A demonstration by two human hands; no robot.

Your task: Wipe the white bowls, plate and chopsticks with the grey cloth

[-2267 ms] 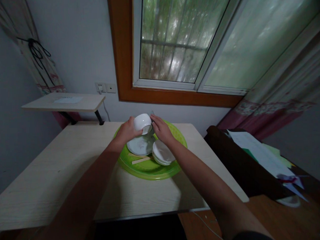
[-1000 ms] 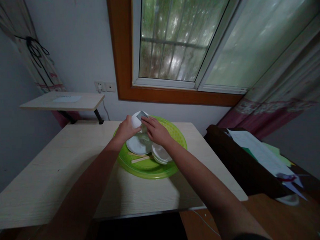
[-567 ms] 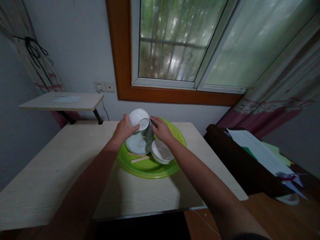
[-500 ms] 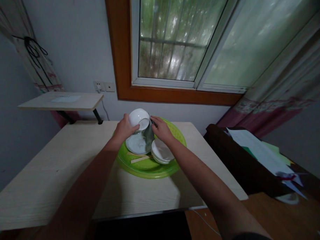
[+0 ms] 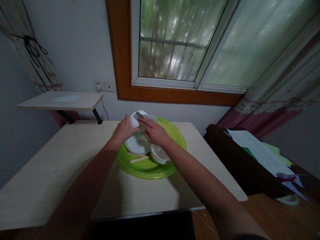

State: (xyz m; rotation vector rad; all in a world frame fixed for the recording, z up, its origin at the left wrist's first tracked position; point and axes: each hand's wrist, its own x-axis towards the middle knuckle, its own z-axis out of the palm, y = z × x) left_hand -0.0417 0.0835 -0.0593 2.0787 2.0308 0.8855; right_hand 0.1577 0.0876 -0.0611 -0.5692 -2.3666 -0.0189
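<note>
My left hand (image 5: 123, 130) grips a white bowl (image 5: 133, 121), tilted on its side above the tray with its base toward me. My right hand (image 5: 155, 131) presses a greyish cloth (image 5: 139, 115) against the bowl's outside; part of the cloth is hidden by the fingers. Under the bowl lies a white plate (image 5: 138, 144) on a round green tray (image 5: 148, 173). A small stack of white bowls (image 5: 160, 155) sits on the tray's right side, partly covered by my right wrist. Light wooden chopsticks (image 5: 139, 159) rest near the tray's front.
The tray stands on a pale wooden table (image 5: 144, 197). At the back left a raised shelf (image 5: 62, 102) on black legs carries a sheet of paper. A dark brown piece of furniture (image 5: 224, 163) with papers (image 5: 255, 148) on it is to the right. A window is behind.
My right hand has moved left, bringing the cloth from beside the bowl onto its outer surface. The left hand keeps its hold on the bowl in nearly the same place.
</note>
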